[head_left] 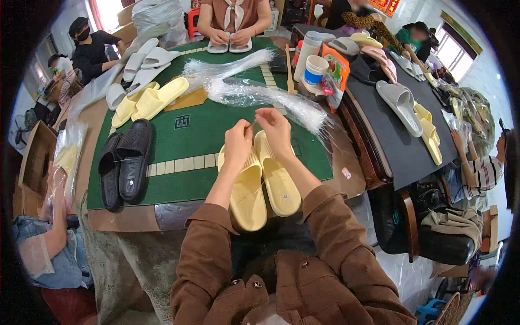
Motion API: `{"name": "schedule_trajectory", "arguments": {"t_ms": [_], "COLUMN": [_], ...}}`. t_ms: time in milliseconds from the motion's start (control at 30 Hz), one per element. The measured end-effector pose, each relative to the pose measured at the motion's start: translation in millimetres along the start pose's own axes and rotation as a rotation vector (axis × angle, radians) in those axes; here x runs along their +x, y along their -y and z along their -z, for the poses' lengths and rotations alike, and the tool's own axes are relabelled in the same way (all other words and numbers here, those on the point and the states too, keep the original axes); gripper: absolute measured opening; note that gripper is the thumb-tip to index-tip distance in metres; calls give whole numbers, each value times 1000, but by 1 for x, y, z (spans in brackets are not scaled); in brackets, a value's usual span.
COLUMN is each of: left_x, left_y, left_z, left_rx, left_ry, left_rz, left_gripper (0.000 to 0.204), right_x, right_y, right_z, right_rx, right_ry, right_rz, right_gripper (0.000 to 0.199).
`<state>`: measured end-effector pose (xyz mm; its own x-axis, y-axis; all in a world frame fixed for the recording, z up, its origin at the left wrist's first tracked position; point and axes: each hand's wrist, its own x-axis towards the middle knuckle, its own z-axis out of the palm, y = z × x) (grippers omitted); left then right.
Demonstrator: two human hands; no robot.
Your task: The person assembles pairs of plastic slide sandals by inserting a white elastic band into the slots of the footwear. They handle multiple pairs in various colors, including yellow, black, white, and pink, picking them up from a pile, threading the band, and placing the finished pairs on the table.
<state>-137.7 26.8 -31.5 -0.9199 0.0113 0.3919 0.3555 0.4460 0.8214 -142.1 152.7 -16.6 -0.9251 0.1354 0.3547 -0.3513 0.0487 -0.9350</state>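
A pair of pale yellow slide slippers, the left slipper (249,201) and the right slipper (282,188), lies side by side at the table's near edge, toes pointing away. Above their straps, my left hand (239,143) is closed in a pinch. Close beside it my right hand (275,131) also pinches, fingertips almost meeting the left ones. Whatever thin thing is between the fingers is too fine to make out. Beyond my hands lie bundles of clear thin plastic strands (303,111), partly in clear wrapping.
Black slides (134,162) and another yellow pair (161,98) lie on the green mat (184,138) to the left, with grey slides (154,57) behind. A white cup (315,70) and an orange pouch (337,70) stand right. Co-workers sit around; one opposite handles light slides (240,46).
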Motion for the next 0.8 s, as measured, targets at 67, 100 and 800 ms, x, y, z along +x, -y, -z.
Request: {"name": "schedule_trajectory", "arguments": {"t_ms": [67, 100, 800], "left_x": [-2, -3, -10], "left_y": [-9, -8, -13], "left_z": [3, 3, 8], "left_rx": [-30, -26, 18], "left_ry": [1, -19, -51], "left_rz": [16, 10, 103], "left_gripper": [14, 14, 17], "right_x": [-1, -1, 3], "right_y": [0, 2, -2], "right_z": [0, -1, 2], "right_rx": [58, 87, 234], "right_ry": [-4, -3, 195], "right_rz": [-28, -37, -128], "right_gripper": [21, 21, 25]}}
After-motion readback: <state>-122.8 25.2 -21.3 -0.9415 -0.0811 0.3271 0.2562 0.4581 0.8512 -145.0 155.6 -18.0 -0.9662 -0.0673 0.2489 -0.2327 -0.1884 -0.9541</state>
